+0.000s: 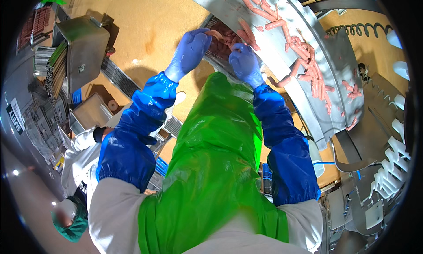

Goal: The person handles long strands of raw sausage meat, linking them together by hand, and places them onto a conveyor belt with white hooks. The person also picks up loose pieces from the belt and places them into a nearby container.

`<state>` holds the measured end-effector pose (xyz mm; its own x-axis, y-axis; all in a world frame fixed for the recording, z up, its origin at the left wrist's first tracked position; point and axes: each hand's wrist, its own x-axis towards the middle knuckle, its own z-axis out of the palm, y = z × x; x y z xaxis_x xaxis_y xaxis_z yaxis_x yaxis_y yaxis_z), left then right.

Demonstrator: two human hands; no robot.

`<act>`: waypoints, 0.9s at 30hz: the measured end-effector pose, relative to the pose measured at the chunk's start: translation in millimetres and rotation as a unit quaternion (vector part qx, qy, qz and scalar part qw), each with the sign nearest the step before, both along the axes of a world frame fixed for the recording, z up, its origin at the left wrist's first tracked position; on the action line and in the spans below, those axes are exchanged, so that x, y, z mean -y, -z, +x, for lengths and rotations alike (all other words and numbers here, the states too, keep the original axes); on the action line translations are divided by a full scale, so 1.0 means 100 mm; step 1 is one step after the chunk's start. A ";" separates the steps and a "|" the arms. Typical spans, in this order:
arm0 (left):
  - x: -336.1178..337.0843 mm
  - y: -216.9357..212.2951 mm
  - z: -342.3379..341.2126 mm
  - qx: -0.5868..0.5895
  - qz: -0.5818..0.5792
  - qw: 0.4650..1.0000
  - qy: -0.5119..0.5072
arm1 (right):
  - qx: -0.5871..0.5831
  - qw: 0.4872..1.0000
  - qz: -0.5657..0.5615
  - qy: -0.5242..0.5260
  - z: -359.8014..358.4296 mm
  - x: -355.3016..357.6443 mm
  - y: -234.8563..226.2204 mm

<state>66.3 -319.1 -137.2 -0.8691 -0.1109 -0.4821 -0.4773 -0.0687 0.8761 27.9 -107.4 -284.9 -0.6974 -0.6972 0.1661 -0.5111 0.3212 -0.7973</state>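
My left hand (188, 52), in a blue-purple glove, is closed on the end of a pink raw sausage (216, 34). The sausage reaches from its fingers over a metal container (212, 55) that holds reddish meat pieces (222, 47). Just to the right, my right hand (244, 63) is gloved the same way, with its fingers curled at the container's right side; anything inside them is hidden. Beyond it, a pair of sausages (249, 33) overlaps the edge of the curved metal table (282, 88).
Linked sausages (315, 75) lie strewn along the table, with scraps near its right end. White curved parts (390, 168) line the far right. A metal bin (83, 51) stands at left, above a drain grate (119, 80). A co-worker (72, 212) in a green cap is lower left.
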 end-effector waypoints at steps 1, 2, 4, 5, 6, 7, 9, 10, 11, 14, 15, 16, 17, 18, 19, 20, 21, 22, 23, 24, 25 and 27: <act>-0.02 -0.03 0.01 0.041 -0.075 0.996 -0.003 | -0.050 0.998 0.022 0.031 -0.11 0.05 0.12; 0.01 0.05 -0.01 0.015 -0.098 0.995 0.026 | -0.098 0.992 0.045 0.065 -0.21 0.10 0.22; 0.05 0.28 0.08 -0.022 -0.131 0.987 0.090 | -0.067 0.972 0.072 0.214 -0.45 0.22 -0.24; 0.00 0.37 0.05 -0.081 -0.184 0.973 0.118 | -0.072 0.966 0.124 0.214 -0.53 0.25 -0.14; -0.05 0.46 -0.04 -0.085 -0.207 0.967 0.118 | -0.077 0.958 0.175 0.214 -0.61 0.26 0.01; -0.15 0.51 -0.09 -0.083 -0.230 0.963 0.113 | -0.077 0.949 0.227 0.206 -0.66 0.27 0.13; -0.22 0.63 -0.23 -0.103 -0.321 0.931 0.144 | -0.078 0.946 0.252 0.186 -0.78 0.30 0.22; -0.20 0.71 -0.36 -0.122 -0.384 0.897 0.180 | -0.077 0.945 0.266 0.176 -0.82 0.31 0.24; -0.16 0.78 -0.47 -0.143 -0.444 0.858 0.213 | -0.094 0.943 0.281 0.151 -0.88 0.32 0.22; -0.09 1.01 -0.69 -0.268 -0.530 0.775 0.213 | 0.043 0.984 0.154 0.085 -0.93 0.26 0.09; -0.03 1.08 -0.75 -0.308 -0.544 0.743 0.237 | 0.102 0.988 0.097 0.061 -0.91 0.23 0.01; 0.03 1.17 -0.81 -0.347 -0.556 0.709 0.260 | 0.168 0.981 0.093 0.035 -0.90 0.22 -0.14; 0.07 1.20 -0.85 -0.385 -0.566 0.671 0.284 | 0.233 0.968 0.088 0.011 -0.90 0.21 -0.34; 0.08 1.11 -0.86 -0.365 -0.556 0.670 0.331 | 0.297 0.952 0.080 -0.010 -0.89 0.19 -0.49; 0.08 0.96 -0.86 -0.344 -0.545 0.664 0.378 | 0.331 0.940 0.078 -0.016 -0.88 0.16 -0.57; 0.08 0.84 -0.87 -0.325 -0.531 0.656 0.426 | 0.360 0.930 0.073 -0.025 -0.87 0.13 -0.59; 0.08 0.78 -0.88 -0.314 -0.517 0.664 0.439 | 0.387 0.919 0.067 -0.034 -0.87 0.10 -0.61; 0.07 0.74 -0.89 -0.304 -0.500 0.671 0.455 | 0.415 0.907 0.062 -0.040 -0.86 0.06 -0.62; 0.05 0.70 -0.89 -0.293 -0.484 0.678 0.470 | 0.372 0.924 0.069 -0.049 -0.84 0.03 -0.60; 0.02 0.67 -0.87 -0.297 -0.495 0.661 0.479 | 0.329 0.940 0.077 -0.057 -0.81 0.00 -0.56; 0.00 0.65 -0.84 -0.298 -0.506 0.645 0.489 | 0.287 0.952 0.084 -0.068 -0.78 0.03 -0.58; -0.02 0.66 -0.81 -0.293 -0.495 0.649 0.497 | 0.194 0.968 0.118 -0.102 -0.78 -0.02 -0.70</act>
<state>-14.6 -316.7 -203.3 -0.7506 0.6420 -0.1564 0.5811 0.7540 0.3061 -49.9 -105.3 -214.9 -0.5182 -0.8139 -0.2628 -0.2593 0.4423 -0.8586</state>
